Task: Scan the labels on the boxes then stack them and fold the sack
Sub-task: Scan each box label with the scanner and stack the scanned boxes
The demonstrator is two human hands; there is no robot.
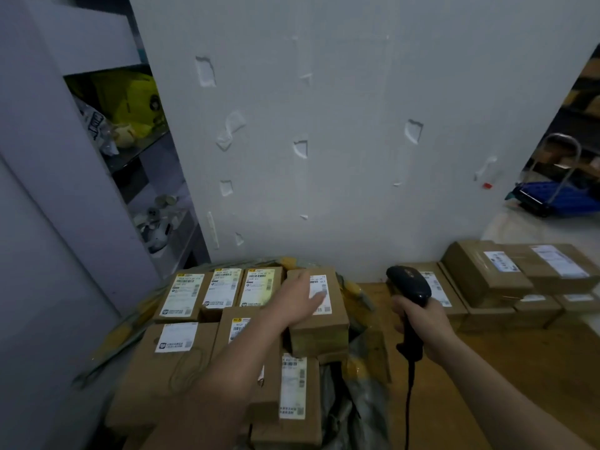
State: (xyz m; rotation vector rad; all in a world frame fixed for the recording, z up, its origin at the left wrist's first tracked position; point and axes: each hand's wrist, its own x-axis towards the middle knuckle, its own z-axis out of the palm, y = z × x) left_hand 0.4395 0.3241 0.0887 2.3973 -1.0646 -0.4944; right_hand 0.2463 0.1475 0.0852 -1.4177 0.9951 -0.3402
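Observation:
Several brown cardboard boxes with white labels lie packed together in an open grey and yellow sack (357, 378) at the lower left. My left hand (300, 298) rests flat, fingers spread, on the top of the rightmost upper box (319, 323), partly covering its label. My right hand (422, 326) grips a black barcode scanner (409, 285) by its handle, head pointing up and away; its cable hangs down. A stack of labelled boxes (487, 277) stands to the right against the wall.
A white wall with tape marks rises behind. Grey shelves (107, 157) with yellow bags and small items stand at the left. A wooden surface (487, 368) spreads under the right stack. A blue hand trolley (552, 196) sits at the far right.

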